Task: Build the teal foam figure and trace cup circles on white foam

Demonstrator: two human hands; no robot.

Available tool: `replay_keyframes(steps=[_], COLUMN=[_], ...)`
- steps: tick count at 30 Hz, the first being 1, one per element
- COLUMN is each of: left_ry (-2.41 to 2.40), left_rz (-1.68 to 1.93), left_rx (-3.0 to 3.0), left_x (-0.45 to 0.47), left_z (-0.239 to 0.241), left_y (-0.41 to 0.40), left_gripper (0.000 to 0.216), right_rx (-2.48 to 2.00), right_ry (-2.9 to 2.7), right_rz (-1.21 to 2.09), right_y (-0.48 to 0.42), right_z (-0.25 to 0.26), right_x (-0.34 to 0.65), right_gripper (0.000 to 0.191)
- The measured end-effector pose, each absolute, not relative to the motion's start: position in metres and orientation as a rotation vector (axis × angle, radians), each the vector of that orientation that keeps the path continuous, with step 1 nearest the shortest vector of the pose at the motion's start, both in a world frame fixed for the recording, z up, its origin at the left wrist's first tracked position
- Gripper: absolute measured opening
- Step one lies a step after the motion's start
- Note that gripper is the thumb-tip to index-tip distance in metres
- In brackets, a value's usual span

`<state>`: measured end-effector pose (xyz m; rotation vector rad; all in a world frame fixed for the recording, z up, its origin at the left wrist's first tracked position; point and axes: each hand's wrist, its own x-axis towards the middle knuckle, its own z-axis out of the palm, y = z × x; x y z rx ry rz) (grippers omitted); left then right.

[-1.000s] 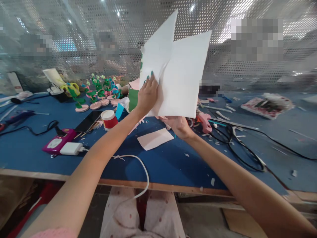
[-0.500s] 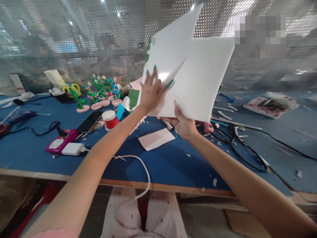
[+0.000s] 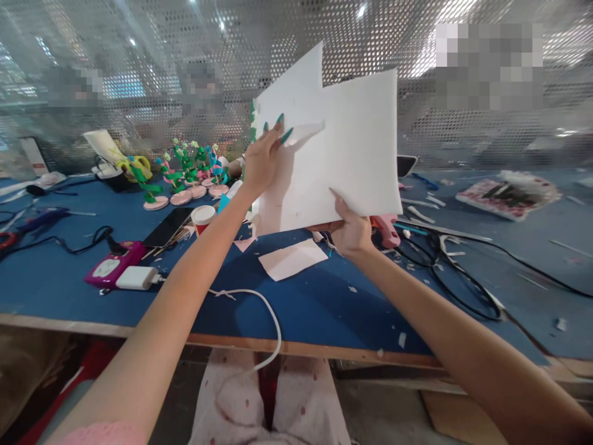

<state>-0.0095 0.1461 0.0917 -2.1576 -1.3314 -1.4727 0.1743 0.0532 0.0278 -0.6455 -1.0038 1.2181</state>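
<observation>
A large white foam sheet [image 3: 359, 133] with a stepped top edge is raised above the table, its face towards me. My right hand [image 3: 352, 232] grips its lower edge, thumb on the front and the other fingers behind. Spread fingers with green nails mark my left hand [image 3: 263, 157], which rests against the left part of the sheet. A narrow fold or slit runs rightward from those fingertips. Something green with pale patches shows along the sheet's left edge. Below, a small pale pink rectangle of paper or foam [image 3: 294, 258] lies on the blue table [image 3: 324, 315].
Several green craft plants [image 3: 185, 170] on pink discs stand at the left, near a jar [image 3: 202, 216] and a dark phone [image 3: 169, 225]. A purple power socket [image 3: 115, 266] holds a white charger [image 3: 138, 278]. At right lie a pink glue gun [image 3: 386, 232], black cables [image 3: 438, 266] and scraps.
The foam sheet has shifted left and turned a little, its top dropping lower. My left hand has moved left with it, and my right hand has stayed near its place.
</observation>
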Motion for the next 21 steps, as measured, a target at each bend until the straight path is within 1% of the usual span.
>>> replay_keyframes(steps=[4, 7, 11, 14, 17, 21], left_ry=[-1.300, -1.272, -1.287, -1.271, -1.251, -1.272], left_rz=[-1.576, -1.625, -1.818, -1.894, -1.870, -1.745], left_rx=[-2.035, -1.970, -1.857, -1.757, -1.698, -1.871], left_x=[-0.018, -0.023, -0.031, -0.036, -0.035, -0.019], left_z=[0.087, 0.087, 0.097, 0.106, 0.113, 0.119], left_y=[0.153, 0.153, 0.153, 0.152, 0.145, 0.126], left_gripper=[0.046, 0.053, 0.060, 0.061, 0.060, 0.049], right_rx=[-0.664, -0.654, -0.644, -0.656, -0.667, -0.642], right_ry=[-1.003, -0.995, -1.025, -1.055, -1.057, -0.990], right_rz=[1.281, 1.296, 1.288, 1.279, 1.252, 1.134], right_y=[0.056, 0.061, 0.065, 0.065, 0.064, 0.067], right_z=[0.027, 0.027, 0.026, 0.026, 0.028, 0.030], right_x=[0.174, 0.175, 0.178, 0.180, 0.183, 0.185], right_gripper=[0.042, 0.040, 0.039, 0.038, 0.040, 0.040])
